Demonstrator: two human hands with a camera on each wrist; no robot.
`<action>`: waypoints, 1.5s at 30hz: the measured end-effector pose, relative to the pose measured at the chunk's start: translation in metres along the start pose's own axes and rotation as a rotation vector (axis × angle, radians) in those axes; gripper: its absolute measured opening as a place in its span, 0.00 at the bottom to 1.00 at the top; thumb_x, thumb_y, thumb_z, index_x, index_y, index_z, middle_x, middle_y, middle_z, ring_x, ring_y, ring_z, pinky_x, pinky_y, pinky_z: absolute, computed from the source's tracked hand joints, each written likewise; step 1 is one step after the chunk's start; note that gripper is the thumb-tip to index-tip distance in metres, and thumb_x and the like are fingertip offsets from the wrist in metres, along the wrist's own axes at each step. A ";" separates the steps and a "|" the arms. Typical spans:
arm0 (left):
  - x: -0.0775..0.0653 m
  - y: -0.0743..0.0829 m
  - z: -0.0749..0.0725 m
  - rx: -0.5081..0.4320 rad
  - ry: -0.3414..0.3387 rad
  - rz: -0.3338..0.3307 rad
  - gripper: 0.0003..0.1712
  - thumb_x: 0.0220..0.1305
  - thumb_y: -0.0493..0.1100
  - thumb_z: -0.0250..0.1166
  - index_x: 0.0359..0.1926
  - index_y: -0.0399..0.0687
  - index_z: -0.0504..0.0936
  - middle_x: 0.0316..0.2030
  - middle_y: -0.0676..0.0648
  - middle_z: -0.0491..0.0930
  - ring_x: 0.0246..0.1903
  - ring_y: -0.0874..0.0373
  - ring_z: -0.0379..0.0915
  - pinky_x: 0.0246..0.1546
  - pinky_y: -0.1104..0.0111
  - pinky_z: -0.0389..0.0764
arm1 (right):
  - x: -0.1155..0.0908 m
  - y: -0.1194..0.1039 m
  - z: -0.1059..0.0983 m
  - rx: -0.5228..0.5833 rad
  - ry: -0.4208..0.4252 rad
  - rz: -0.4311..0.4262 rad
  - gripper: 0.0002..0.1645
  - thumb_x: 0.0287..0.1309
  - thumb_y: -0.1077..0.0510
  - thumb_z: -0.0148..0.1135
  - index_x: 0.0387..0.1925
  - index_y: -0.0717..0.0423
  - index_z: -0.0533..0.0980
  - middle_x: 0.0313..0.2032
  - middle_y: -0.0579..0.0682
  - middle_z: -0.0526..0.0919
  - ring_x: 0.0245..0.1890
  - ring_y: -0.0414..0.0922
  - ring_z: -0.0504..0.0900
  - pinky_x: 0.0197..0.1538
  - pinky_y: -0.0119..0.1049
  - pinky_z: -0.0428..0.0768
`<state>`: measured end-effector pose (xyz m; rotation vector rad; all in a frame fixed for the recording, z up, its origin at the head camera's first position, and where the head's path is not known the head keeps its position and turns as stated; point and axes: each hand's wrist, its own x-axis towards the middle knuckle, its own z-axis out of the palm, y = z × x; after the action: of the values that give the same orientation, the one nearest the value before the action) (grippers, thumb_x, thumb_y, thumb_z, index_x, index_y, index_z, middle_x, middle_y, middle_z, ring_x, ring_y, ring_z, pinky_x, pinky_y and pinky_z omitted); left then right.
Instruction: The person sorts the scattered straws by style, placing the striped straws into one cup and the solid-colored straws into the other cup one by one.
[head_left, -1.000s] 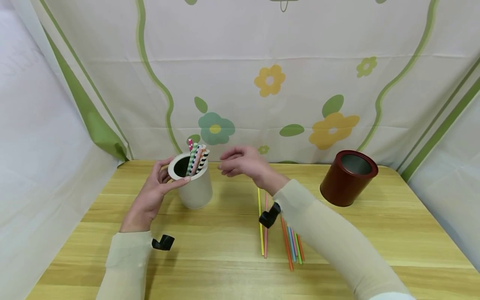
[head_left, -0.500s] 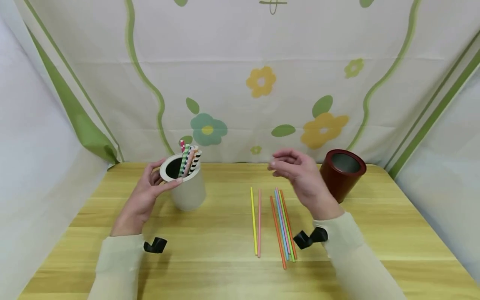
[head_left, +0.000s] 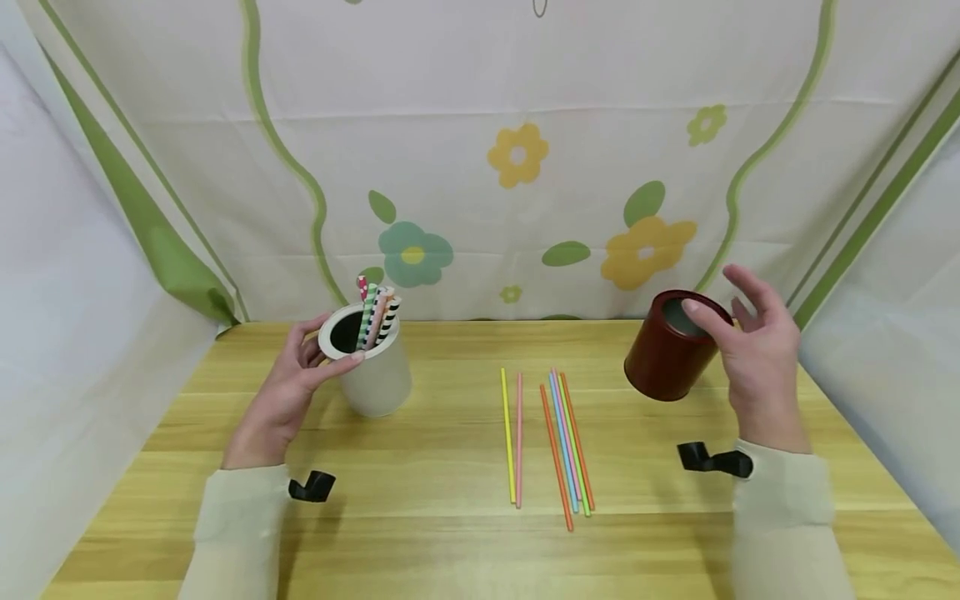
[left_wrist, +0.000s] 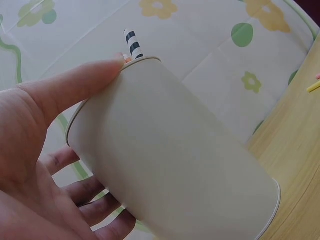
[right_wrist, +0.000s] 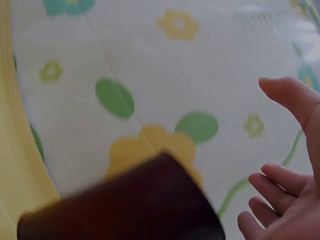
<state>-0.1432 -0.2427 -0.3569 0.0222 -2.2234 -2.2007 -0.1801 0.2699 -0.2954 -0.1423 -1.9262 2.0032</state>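
Observation:
My left hand (head_left: 283, 398) grips the rim and side of a white cylindrical container (head_left: 380, 385). In the left wrist view its thumb lies at the rim of the white container (left_wrist: 175, 150), with the fingers along the far side. Several patterned paper straws (head_left: 377, 321) lean out of that container, striped and dotted. Beside a dark red container (head_left: 662, 362) is my right hand (head_left: 767, 371), thumb and fingers spread, the thumb overlapping its mouth in the head view. In the right wrist view the right hand (right_wrist: 287, 192) shows a gap to the red container (right_wrist: 130, 210).
Several thin plain straws (head_left: 567, 442) in orange, blue, pink and green lie on the wooden table (head_left: 450, 475) between the containers. A yellow straw (head_left: 508, 437) and a pink straw (head_left: 519, 442) lie just left of them. A flowered curtain (head_left: 450, 167) stands behind.
My right hand has moved from near the white container across the straws to the right side of the red container, its fingers spreading. The left hand has kept its grip.

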 end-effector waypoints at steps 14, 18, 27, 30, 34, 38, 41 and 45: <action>0.000 -0.003 0.004 -0.006 0.000 0.005 0.42 0.61 0.40 0.69 0.69 0.59 0.55 0.68 0.44 0.61 0.65 0.53 0.59 0.56 0.72 0.64 | 0.022 0.032 -0.049 -0.615 -0.250 0.045 0.55 0.51 0.40 0.71 0.72 0.20 0.47 0.75 0.33 0.50 0.75 0.55 0.50 0.68 0.46 0.66; -0.001 -0.003 0.004 -0.008 0.003 0.012 0.42 0.61 0.40 0.69 0.69 0.59 0.55 0.66 0.45 0.63 0.63 0.55 0.60 0.55 0.73 0.65 | 0.025 0.035 -0.052 -0.606 -0.251 0.044 0.51 0.52 0.44 0.72 0.71 0.22 0.52 0.73 0.34 0.55 0.74 0.50 0.53 0.59 0.19 0.69; 0.001 -0.004 0.005 -0.010 0.004 0.013 0.41 0.61 0.40 0.69 0.69 0.59 0.55 0.68 0.45 0.61 0.65 0.54 0.59 0.55 0.72 0.65 | 0.030 0.040 -0.054 -0.532 -0.224 0.099 0.50 0.50 0.46 0.74 0.70 0.24 0.56 0.72 0.35 0.59 0.75 0.47 0.54 0.56 0.17 0.71; 0.001 -0.004 0.004 -0.002 0.006 0.009 0.42 0.61 0.40 0.69 0.69 0.59 0.54 0.69 0.44 0.60 0.66 0.53 0.58 0.56 0.71 0.63 | 0.031 0.042 -0.053 -0.543 -0.213 0.113 0.51 0.48 0.44 0.74 0.70 0.23 0.57 0.72 0.36 0.59 0.74 0.49 0.55 0.53 0.17 0.73; 0.002 -0.003 0.002 0.006 0.008 0.000 0.42 0.61 0.41 0.69 0.69 0.60 0.54 0.69 0.45 0.61 0.66 0.54 0.57 0.57 0.68 0.61 | 0.031 0.043 -0.052 -0.568 -0.203 0.123 0.51 0.46 0.42 0.75 0.69 0.23 0.58 0.72 0.35 0.59 0.74 0.50 0.56 0.53 0.18 0.73; 0.003 -0.002 0.001 0.007 0.012 -0.004 0.43 0.61 0.41 0.69 0.70 0.60 0.54 0.68 0.45 0.61 0.65 0.55 0.58 0.57 0.69 0.61 | 0.032 0.042 -0.051 -0.574 -0.201 0.123 0.51 0.46 0.42 0.75 0.70 0.25 0.59 0.72 0.36 0.59 0.73 0.50 0.57 0.53 0.18 0.74; 0.003 -0.001 0.000 0.011 0.013 -0.004 0.43 0.61 0.41 0.69 0.70 0.61 0.54 0.68 0.46 0.61 0.65 0.56 0.59 0.56 0.70 0.62 | 0.032 0.043 -0.051 -0.569 -0.208 0.124 0.52 0.46 0.42 0.75 0.70 0.26 0.59 0.72 0.37 0.59 0.73 0.50 0.58 0.52 0.17 0.74; 0.003 -0.001 0.000 0.018 0.010 -0.005 0.43 0.61 0.41 0.69 0.70 0.61 0.54 0.67 0.47 0.62 0.64 0.57 0.59 0.56 0.70 0.62 | 0.032 0.044 -0.054 -0.563 -0.221 0.132 0.51 0.47 0.43 0.75 0.70 0.24 0.58 0.73 0.39 0.58 0.73 0.51 0.57 0.52 0.18 0.74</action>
<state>-0.1460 -0.2433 -0.3582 0.0390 -2.2406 -2.1784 -0.2016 0.3306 -0.3366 -0.1978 -2.6445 1.5454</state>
